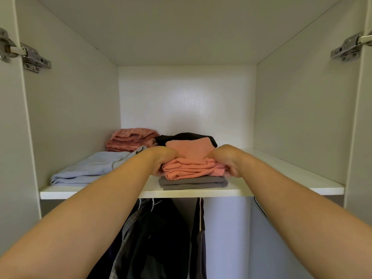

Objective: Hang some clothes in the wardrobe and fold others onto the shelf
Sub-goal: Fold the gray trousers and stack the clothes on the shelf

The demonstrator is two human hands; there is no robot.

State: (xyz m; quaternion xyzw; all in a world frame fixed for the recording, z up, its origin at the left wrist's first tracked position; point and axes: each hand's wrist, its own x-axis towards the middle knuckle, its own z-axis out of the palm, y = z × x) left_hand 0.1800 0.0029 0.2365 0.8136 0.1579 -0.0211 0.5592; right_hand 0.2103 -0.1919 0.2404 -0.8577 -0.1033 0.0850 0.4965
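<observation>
Both the left hand (161,161) and right hand (227,161) curl fingers round a folded orange garment (193,168) atop grey clothes (193,182) on the white shelf (70,193).

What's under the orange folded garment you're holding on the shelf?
A grey garment lies folded directly under the orange garment, resting on the shelf. Only its front folds show; the rest is covered, so I cannot tell how far back it reaches.

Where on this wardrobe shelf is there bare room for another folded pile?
Bare: the right part of the shelf, between the salmon garment on the grey garment and the right wall. Crowded: left and back, with the light blue garment, pink towels and black garment.
</observation>
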